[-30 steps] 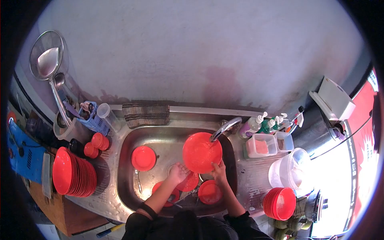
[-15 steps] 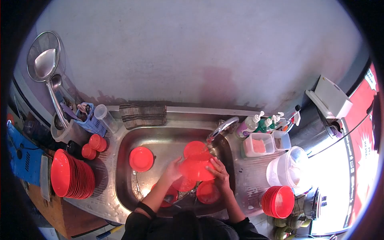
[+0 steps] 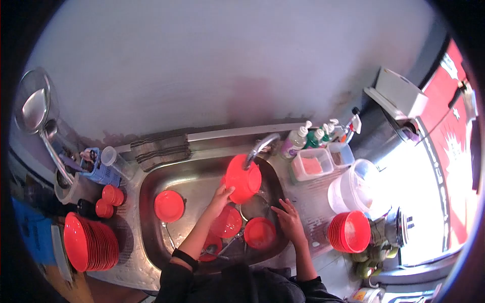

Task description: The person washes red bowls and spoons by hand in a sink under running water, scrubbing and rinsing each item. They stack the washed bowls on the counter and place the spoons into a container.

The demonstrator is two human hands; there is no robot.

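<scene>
In the head view, the left forearm, with a dark band near its wrist, slants up and inward from the lower edge over the sink. The left grip is closed on the lower left edge of a red bowl, thumb laid against the side facing the camera. The bowl is tilted right at the mouth of the faucet, above the sink's floor.

The right forearm rises more steeply from the lower right. The right grip is empty and spread, its fingers parted and pointing up and to the left, close to the sink's right wall and apart from the bowl.

Below and between the hands, a red dish and another red dish lie in the sink, near a round metal item and some cutlery. A red plate lies farther left. Stacked red bowls stand on the worktop to the right, and a tall red stack stands to the left.
</scene>
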